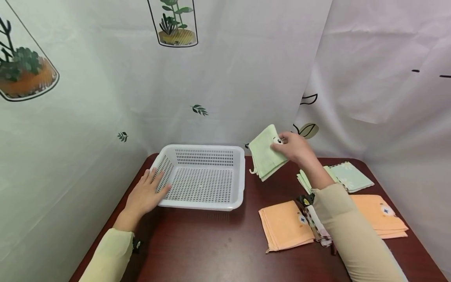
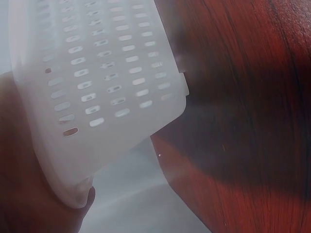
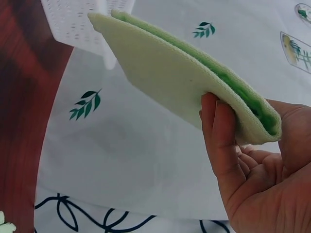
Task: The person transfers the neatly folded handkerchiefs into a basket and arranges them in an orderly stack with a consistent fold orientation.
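Note:
My right hand (image 1: 294, 147) pinches a folded pale green hand towel (image 1: 264, 150) by its right edge, above the back of the table. The towel bears a cartoon eye and a small hanging loop. In the right wrist view, the thumb is partly hidden behind the folded towel (image 3: 155, 73), and fingertips (image 3: 224, 114) press its near face. My left hand (image 1: 142, 197) rests over the left side of a white plastic basket (image 1: 204, 205), its fingers fairly straight and spread. The left wrist view shows the basket's slotted outer wall (image 2: 112, 141) beside that hand (image 2: 19, 184).
Folded orange towels (image 1: 287, 227) lie on the dark red table (image 1: 211, 250) at the right, partly behind my right forearm. Farther back lies a pale green flowered towel (image 1: 352, 176). Patterned white curtains (image 1: 229, 90) hang close along the back and sides.

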The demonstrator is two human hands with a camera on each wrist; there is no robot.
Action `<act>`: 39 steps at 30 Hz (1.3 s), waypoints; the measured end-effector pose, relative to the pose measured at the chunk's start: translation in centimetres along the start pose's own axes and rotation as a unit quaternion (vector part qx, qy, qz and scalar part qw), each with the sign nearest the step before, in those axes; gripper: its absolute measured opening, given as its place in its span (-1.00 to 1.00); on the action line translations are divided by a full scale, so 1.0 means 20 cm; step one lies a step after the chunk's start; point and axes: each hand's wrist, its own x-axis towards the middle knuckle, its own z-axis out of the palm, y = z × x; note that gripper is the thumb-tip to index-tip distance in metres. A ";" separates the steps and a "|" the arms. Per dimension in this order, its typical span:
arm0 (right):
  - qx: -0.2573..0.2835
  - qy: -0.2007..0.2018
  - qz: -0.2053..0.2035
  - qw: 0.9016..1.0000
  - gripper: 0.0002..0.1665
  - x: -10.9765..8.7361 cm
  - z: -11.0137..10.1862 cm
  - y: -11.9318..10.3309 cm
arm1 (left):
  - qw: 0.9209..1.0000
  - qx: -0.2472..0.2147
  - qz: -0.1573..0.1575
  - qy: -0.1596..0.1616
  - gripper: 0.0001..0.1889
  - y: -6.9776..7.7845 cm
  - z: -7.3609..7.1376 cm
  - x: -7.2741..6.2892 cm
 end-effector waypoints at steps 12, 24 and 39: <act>0.055 0.013 -0.005 0.998 -0.56 0.07 0.05 -0.14 | 1.000 0.000 -0.002 -0.001 -0.16 0.00 -0.01 0.00; 0.105 0.004 0.009 0.994 -0.57 0.13 0.14 -0.23 | 1.000 0.001 0.012 0.002 -0.13 -0.01 0.01 0.00; 0.206 -0.025 0.046 0.977 -0.57 0.18 0.32 -0.33 | 1.000 0.004 0.006 -0.001 -0.15 -0.01 0.01 0.00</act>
